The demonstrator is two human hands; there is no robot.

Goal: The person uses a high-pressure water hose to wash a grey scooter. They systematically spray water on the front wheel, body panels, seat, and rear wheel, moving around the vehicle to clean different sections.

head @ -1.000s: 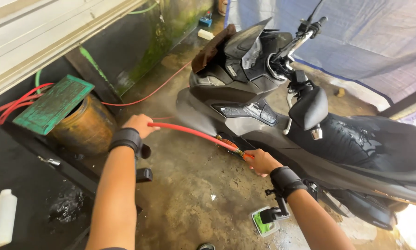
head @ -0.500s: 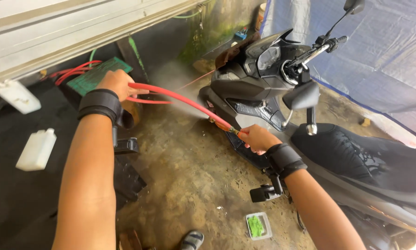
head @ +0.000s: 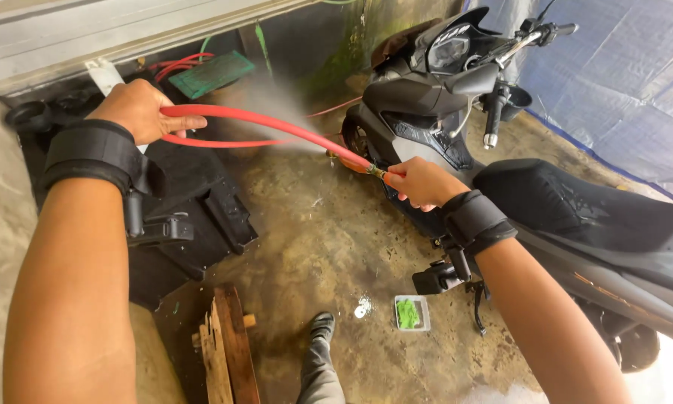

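The right hand (head: 420,182) is covering the nozzle end of the red hose (head: 276,126), so its tip is not showing. The picture's right edge is cutting off the rear of the black scooter (head: 576,217), and spray mist is blurring the wall base behind it. The contents of the small tray (head: 411,313) are reading only as green, too small to identify.

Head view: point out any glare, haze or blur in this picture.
Head view: a pale haze of spray softens the wall behind the red hose; blown-out glare sits at the bottom right corner; the left hand, right hand and scooter look sharp.
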